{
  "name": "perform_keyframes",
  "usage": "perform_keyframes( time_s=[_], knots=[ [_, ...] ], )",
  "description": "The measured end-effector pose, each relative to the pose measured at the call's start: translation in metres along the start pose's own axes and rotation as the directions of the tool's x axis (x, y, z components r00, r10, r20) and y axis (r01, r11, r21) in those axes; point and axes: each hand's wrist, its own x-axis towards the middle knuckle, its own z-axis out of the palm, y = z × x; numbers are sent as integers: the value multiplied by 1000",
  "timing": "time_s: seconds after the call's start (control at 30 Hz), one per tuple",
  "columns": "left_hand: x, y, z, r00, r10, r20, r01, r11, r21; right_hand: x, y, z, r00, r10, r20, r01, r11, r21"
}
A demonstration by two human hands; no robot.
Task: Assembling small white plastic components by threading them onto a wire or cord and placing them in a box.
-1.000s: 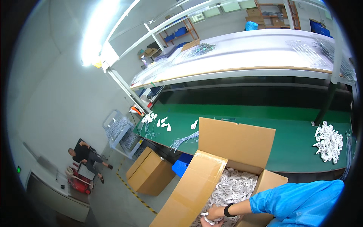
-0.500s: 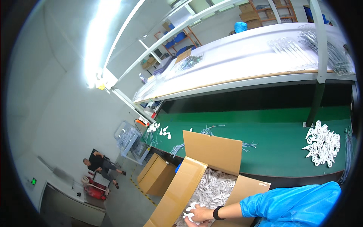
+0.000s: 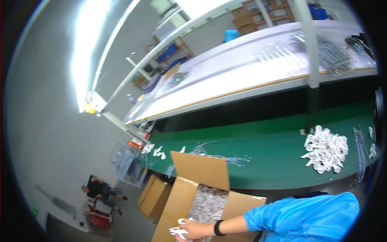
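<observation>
My right hand (image 3: 195, 230), in a blue sleeve with a black wristband, reaches leftward across the open cardboard box (image 3: 184, 201). Its fingers are closed round a few white plastic pieces (image 3: 177, 231), whose full shape the fingers partly cover. Under and beyond the hand, the box holds a heap of small whitish pieces (image 3: 207, 203). Its flaps stand folded outward. My left hand is out of view.
A green worktop (image 3: 266, 161) carries a pile of white, round-ended pieces (image 3: 325, 149) and bundles of thin grey-blue cords (image 3: 236, 160). Above runs a white shelf (image 3: 225, 76). Another carton (image 3: 155, 197) stands left, near a wire cart (image 3: 131, 163). A seated person (image 3: 100, 191) is farther off.
The whole view has shifted, so bench and box appear farther left. My right hand, holding white pieces, has moved from over the heap toward the box's left side.
</observation>
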Motion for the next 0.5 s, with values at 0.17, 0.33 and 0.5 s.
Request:
perform_keyframes(
  time_s=[0.17, 0.33, 0.5],
  knots=[
    [60, -18, -30, 996, -62, 66, 47, 976, 213, 6, 29, -18, 977, 193, 85, -194, 981, 3],
    [42, -15, -23, 965, -18, 263, -34, 981, 192, 7, 58, -12, 958, 285, 32, -286, 954, 86],
    [23, -16, -12, 892, 116, 436, -165, 983, 76, -5, 12, -67, 992, 126, -20, -123, 984, 126]
  ],
)
